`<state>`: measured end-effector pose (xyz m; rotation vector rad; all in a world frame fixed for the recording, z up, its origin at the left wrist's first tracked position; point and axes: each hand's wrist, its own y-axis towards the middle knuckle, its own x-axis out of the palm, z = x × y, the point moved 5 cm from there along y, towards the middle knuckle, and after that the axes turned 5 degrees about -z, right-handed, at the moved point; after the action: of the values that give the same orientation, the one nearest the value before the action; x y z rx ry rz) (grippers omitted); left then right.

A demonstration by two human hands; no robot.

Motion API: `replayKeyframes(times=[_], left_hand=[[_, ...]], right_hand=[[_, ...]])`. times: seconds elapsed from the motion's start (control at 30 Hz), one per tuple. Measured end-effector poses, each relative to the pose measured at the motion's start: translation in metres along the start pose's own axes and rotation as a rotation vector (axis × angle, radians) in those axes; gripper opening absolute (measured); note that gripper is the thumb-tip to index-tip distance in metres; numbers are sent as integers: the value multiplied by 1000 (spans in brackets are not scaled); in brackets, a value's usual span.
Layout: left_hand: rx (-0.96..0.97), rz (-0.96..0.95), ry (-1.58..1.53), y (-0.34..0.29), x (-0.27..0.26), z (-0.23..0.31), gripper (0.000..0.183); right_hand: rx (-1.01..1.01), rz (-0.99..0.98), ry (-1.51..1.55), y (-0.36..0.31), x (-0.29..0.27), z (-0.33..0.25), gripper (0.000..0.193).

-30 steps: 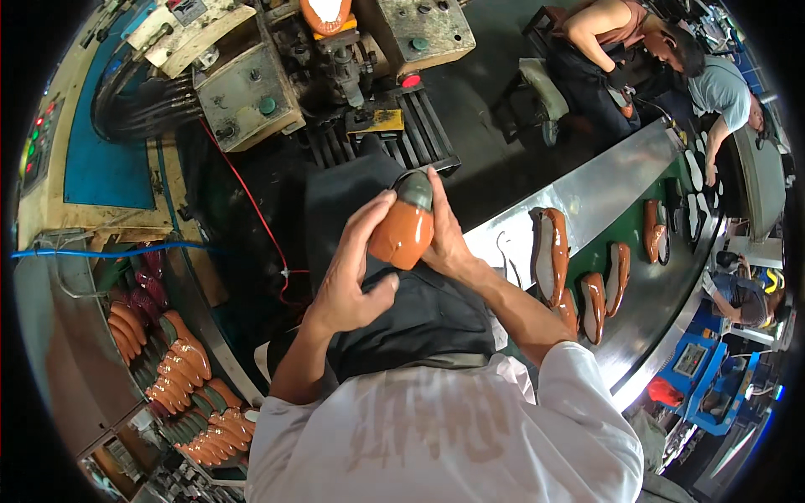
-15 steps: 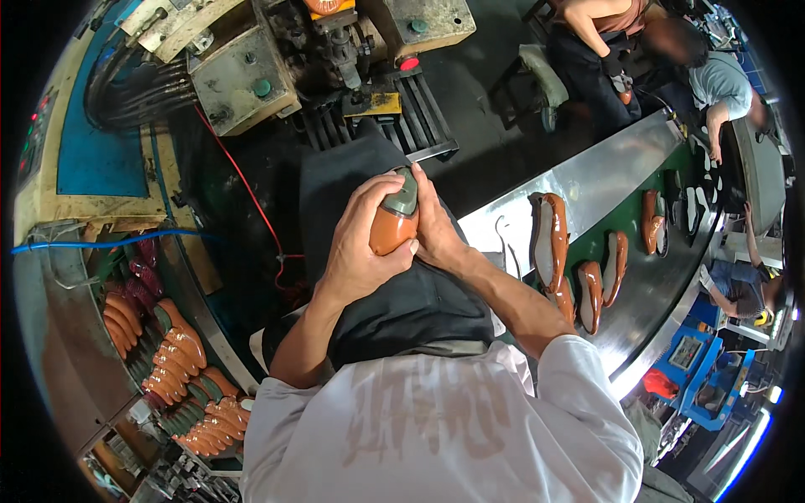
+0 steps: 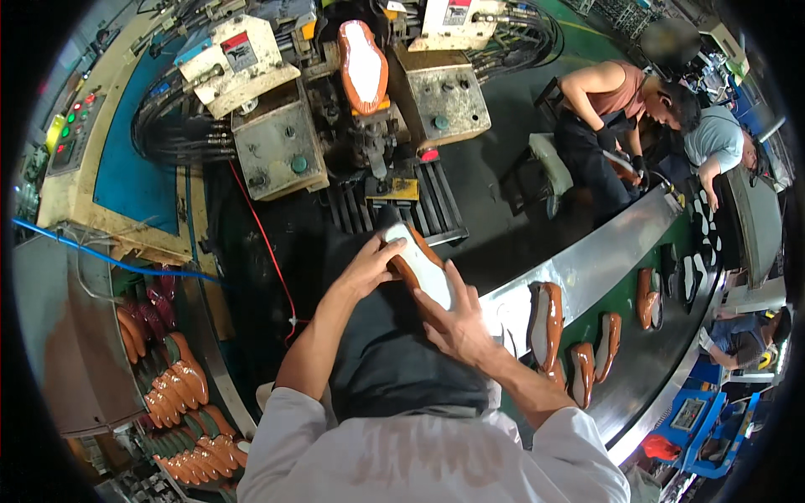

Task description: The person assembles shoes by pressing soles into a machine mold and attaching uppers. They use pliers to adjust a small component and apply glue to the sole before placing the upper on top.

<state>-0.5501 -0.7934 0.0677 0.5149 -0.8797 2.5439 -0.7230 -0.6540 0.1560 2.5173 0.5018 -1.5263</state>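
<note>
While gripping a glossy brown shoe between left hand and right hand, shows its smooth white, elongated underside.
Holds it aslant above dark, creased cloth, near a slick metal bench.

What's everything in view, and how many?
Held shoe: one, brown and white, centre.
Machine: one, cream and black, ahead.
Mounted shoe: one, brown and white, on machine.
Bench: one, silver and green, right.
Bench shoes: at least five, brown, right.
Rowed shoes: many, mostly orange, left.
Control panel: one, grey, left.
Hose: one, blue, left.
Cable: one, red, left.
Co-workers: at least three, varied clothes, right.
Left hand: one, bare, shoe's far end.
Right hand: one, bare, shoe's near end.
</note>
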Motion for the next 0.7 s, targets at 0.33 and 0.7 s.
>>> replayKeyframes(times=[0.33,0.7], left_hand=[[591,-116,-283,171,-56,284,67],[745,-382,-214,13,-50,258,95]], right_hand=[[83,381,-121,103,-111,40,73],[-123,528,-105,358,-147,21,73]])
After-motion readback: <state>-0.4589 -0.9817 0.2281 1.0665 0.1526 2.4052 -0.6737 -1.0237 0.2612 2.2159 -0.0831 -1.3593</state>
